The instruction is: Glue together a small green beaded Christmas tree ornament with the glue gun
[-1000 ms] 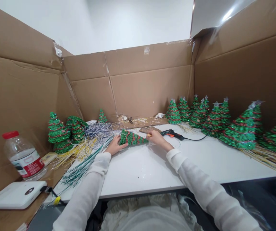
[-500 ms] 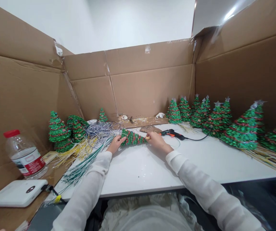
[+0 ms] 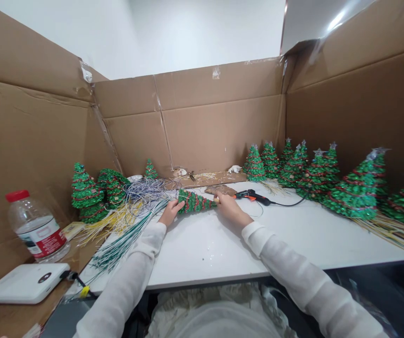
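A small green Christmas tree (image 3: 197,203) with red trim lies on its side over the white table (image 3: 209,249), its tip pointing right. My left hand (image 3: 170,211) is closed on its wide base, thumb along the near side. At the narrow tip, my right hand (image 3: 229,208) is closed with the fingers pinched together; a small tan bit shows at the fingertips, too small to name. Just beyond my right hand lies a black and orange glue gun (image 3: 253,195) with its cord running right. A thin green wire loops near it.
Bundles of green wires (image 3: 128,241), yellow wires (image 3: 112,220) and purple wires (image 3: 145,192) spread at the left. Several finished trees (image 3: 353,190) stand along the right. A red-capped bottle (image 3: 40,227) and a white power bank (image 3: 26,283) are at far left. Cardboard walls (image 3: 219,126) enclose the table.
Hardly anything differs. My left hand and the tree have shifted very slightly to the right, and the tan bit at my right fingertips shows less.
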Demonstrator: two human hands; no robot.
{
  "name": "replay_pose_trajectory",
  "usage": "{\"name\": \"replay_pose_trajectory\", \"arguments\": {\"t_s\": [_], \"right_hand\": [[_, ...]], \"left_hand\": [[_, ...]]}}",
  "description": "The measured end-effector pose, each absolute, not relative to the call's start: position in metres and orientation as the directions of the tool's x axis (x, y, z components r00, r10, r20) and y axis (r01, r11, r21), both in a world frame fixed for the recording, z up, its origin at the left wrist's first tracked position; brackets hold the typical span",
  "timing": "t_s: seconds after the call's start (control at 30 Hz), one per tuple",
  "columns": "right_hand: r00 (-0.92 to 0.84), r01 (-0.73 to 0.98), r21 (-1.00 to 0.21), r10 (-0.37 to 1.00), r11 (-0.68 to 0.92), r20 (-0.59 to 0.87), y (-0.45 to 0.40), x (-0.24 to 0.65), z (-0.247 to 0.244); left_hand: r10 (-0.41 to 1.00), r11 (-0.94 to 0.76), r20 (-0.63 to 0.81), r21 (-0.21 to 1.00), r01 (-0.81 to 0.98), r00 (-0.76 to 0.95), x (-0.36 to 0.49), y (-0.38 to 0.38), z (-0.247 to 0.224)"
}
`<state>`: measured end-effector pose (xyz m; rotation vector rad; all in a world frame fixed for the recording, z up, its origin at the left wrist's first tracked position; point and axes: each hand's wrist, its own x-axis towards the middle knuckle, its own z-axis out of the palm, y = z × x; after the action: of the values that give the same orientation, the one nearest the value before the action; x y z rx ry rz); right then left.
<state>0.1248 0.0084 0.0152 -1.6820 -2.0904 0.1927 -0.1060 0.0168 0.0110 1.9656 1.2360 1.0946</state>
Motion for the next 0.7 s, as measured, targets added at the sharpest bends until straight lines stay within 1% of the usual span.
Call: {"name": "replay_pose_trajectory", "arguments": {"t_s": [0.13,0.27,0.33,0.5,0.6,0.7], "right_hand": [[-0.134,0.921,-0.342,0.977,0.185,0.167,0.005,0.129,0.02],[-0.112,0.935,-0.319,0.983,0.155,0.148,0.007,0.129,0.019],[-0.098,0.934,-0.324,0.981,0.149,0.167,0.009,0.127,0.017],[-0.125,0.92,-0.345,0.973,0.186,0.192,0.013,0.128,0.013],[-0.152,0.902,-0.378,0.973,0.208,0.173,0.014,0.132,0.013],[-0.179,0.88,-0.413,0.969,0.234,0.168,0.014,0.134,0.014]], "left_hand": [[0.905,-0.425,0.351,0.768,0.479,0.239,-0.106,0.019,0.01],[0.866,-0.494,0.445,0.689,0.531,0.229,-0.108,0.026,0.005],[0.85,-0.511,0.48,0.655,0.556,0.217,-0.11,0.03,0.002],[0.845,-0.498,0.5,0.603,0.623,0.19,-0.112,0.034,-0.002],[0.839,-0.503,0.51,0.596,0.625,0.189,-0.111,0.032,-0.001],[0.846,-0.499,0.499,0.614,0.611,0.189,-0.109,0.029,0.002]]}}
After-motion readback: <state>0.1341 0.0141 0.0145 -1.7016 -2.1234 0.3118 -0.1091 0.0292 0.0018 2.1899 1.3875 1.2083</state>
